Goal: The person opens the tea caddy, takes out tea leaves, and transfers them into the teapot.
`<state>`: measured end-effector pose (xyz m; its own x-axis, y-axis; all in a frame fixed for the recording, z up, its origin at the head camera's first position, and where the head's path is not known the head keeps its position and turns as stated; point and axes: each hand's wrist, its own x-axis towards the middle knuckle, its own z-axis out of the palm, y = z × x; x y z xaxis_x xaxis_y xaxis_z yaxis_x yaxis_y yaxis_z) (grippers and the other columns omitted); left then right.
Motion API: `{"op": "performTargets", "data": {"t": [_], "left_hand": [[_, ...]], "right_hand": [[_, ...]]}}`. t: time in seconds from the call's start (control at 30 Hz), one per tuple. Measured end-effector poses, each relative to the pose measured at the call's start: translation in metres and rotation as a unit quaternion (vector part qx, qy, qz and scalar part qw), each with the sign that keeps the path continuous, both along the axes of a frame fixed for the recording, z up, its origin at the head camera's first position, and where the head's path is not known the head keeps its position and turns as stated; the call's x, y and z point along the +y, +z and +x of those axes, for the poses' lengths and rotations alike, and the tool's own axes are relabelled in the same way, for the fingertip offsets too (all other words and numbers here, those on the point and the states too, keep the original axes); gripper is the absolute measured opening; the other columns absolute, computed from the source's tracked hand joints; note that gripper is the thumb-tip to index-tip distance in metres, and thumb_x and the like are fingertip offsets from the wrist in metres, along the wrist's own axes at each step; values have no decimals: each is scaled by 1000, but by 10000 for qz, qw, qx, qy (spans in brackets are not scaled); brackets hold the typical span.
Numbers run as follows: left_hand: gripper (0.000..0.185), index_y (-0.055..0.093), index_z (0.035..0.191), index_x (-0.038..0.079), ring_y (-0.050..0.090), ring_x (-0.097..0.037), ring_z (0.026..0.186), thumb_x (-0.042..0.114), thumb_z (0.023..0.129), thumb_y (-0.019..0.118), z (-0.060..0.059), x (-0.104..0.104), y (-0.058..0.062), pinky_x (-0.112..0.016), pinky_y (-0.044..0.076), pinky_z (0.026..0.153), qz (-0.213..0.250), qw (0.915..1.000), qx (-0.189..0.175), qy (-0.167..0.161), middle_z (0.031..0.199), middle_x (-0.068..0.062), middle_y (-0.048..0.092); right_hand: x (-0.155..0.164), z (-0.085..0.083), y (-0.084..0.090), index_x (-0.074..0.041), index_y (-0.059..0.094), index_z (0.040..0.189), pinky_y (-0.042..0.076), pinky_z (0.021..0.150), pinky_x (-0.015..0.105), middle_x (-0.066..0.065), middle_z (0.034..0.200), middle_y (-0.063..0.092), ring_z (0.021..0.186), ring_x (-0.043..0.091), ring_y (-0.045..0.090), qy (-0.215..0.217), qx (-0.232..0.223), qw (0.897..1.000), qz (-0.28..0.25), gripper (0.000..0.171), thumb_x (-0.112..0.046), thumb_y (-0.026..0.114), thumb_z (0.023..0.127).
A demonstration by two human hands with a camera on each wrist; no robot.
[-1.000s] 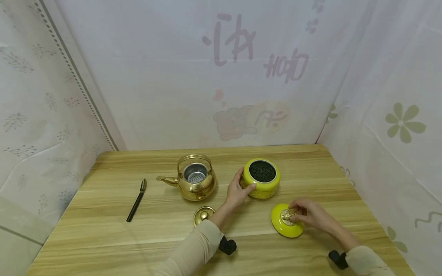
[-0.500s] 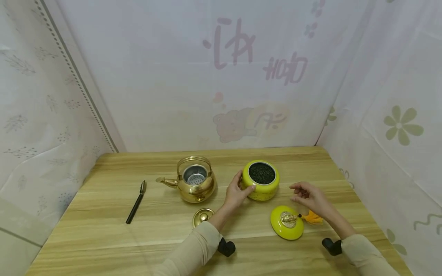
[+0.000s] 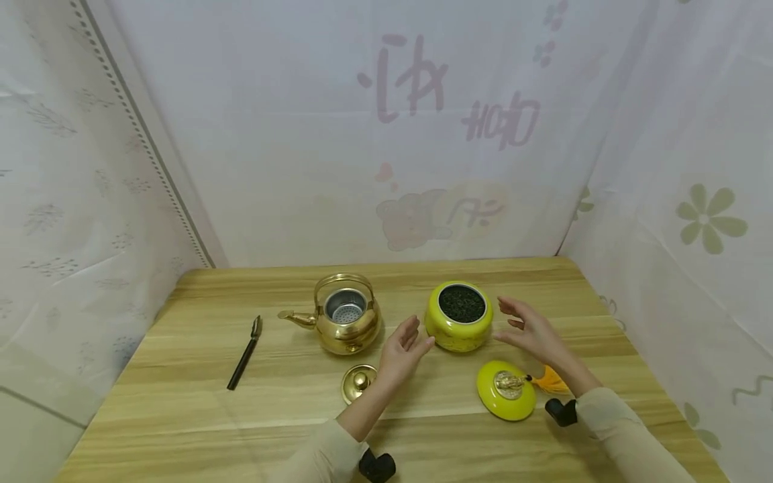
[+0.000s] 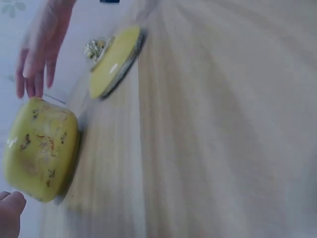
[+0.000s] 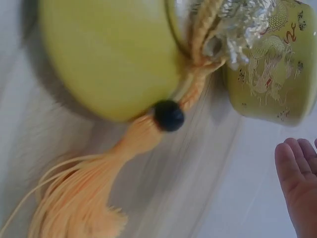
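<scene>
A yellow tea jar (image 3: 460,335) with a dragon design stands uncovered at the right of the table, filled with dark tea leaves (image 3: 461,303). To its left is my left hand (image 3: 403,352), fingers loosely bent and apart from the jar. My right hand (image 3: 531,330) is at the jar's right side, holding nothing, its fingertips close to the wall. In front of the jar lies its yellow lid (image 3: 506,402), gold knob up, with an orange tassel (image 3: 551,380). The right wrist view shows the tassel's black bead (image 5: 169,115) up close.
A gold teapot (image 3: 347,329) with a metal strainer in its open mouth stands left of the jar. Its gold lid (image 3: 357,382) lies in front, partly behind my left forearm. Further left is a dark-handled tea scoop (image 3: 244,354). Printed curtains border the table.
My right hand has let go of the yellow lid's knob and moved up to the jar's right side. My left hand has come off the jar and drawn back slightly toward the left.
</scene>
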<state>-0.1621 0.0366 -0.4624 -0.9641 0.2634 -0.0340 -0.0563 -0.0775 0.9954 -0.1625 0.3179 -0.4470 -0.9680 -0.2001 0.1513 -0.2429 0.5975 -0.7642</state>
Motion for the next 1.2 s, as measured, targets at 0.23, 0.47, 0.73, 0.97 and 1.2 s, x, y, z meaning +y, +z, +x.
{"op": "performTargets", "data": {"t": [0.23,0.47,0.73,0.97,1.2], "left_hand": [[58,36,139,-10,38,-40,131,11,91,62,21,-47,7,-31,39,106,153,9998,92,101,141,-28,40],[52,42,137,-5,48,-35,125,6,90,62,34,-109,14,-14,46,92,-164,9962,13,852,136,-24,48],[45,49,131,-4,59,-1,103,7,90,62,38,-181,11,-10,49,83,-1095,9740,194,1974,126,-14,58],[39,58,124,-2,55,14,87,12,88,66,40,-235,1,-3,46,75,-1980,9353,523,2885,97,25,60],[44,57,126,1,49,20,82,21,88,67,34,-265,-5,1,43,72,-2772,9070,344,3152,116,-12,63]], "right_hand": [[-12,-17,1,12,27,142,37,102,56,32,144,30,130,48,34,255,-77,9996,-12,83,-12,76,79],[-16,-27,1,13,20,143,32,105,56,33,147,23,134,48,26,385,-270,9987,206,90,-15,77,79],[-18,-35,-1,16,18,142,31,105,57,35,147,20,134,50,23,597,-284,9976,206,91,-14,76,79],[-20,-37,-3,16,20,142,32,105,56,36,146,22,133,50,25,687,-245,9972,137,89,-12,76,79],[-16,-32,-3,13,21,143,34,104,55,34,147,22,134,49,26,496,-412,9976,254,88,-15,76,80]]}}
